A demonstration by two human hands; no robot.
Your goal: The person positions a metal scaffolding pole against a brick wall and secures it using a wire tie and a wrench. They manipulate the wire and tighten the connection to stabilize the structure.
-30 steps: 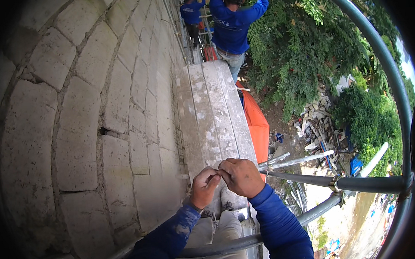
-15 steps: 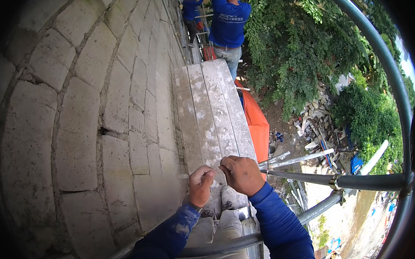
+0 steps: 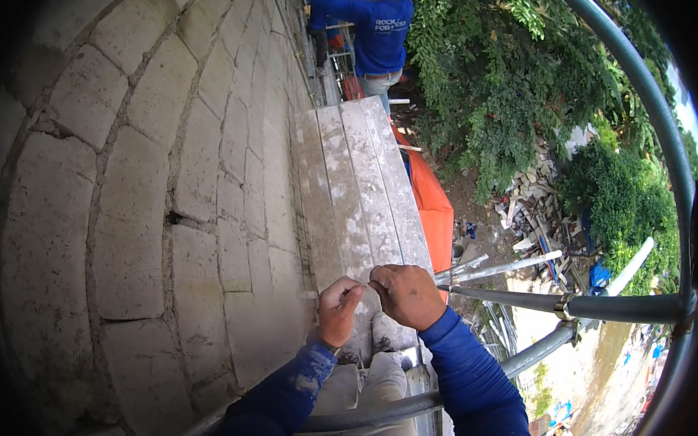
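Note:
My left hand (image 3: 339,312) is closed, its thumb pressed against the curled fingers. Close beside it on the right, my right hand (image 3: 409,297) is closed too, knuckles up, with a small gap between the two. Whatever they pinch, if anything, is too small to make out. Both hands are above the grey, white-smeared scaffold planks (image 3: 358,187). My blue sleeves reach to the wrists, the left one marked with pale dust. Below the hands, my light trousers (image 3: 385,383) show behind a metal tube (image 3: 403,407).
A concrete block wall (image 3: 135,216) rises along the left. Scaffold tubes (image 3: 625,306) cross on the right, above a drop to ground with rubble (image 3: 532,210) and trees (image 3: 503,84). Orange sheeting (image 3: 431,214) hangs beside the planks. A co-worker in blue (image 3: 384,36) stands beyond their far end.
The nearer co-worker has turned and shifted a little left, an arm now stretched toward the wall, partly covering the person behind. My hands stay almost where they were.

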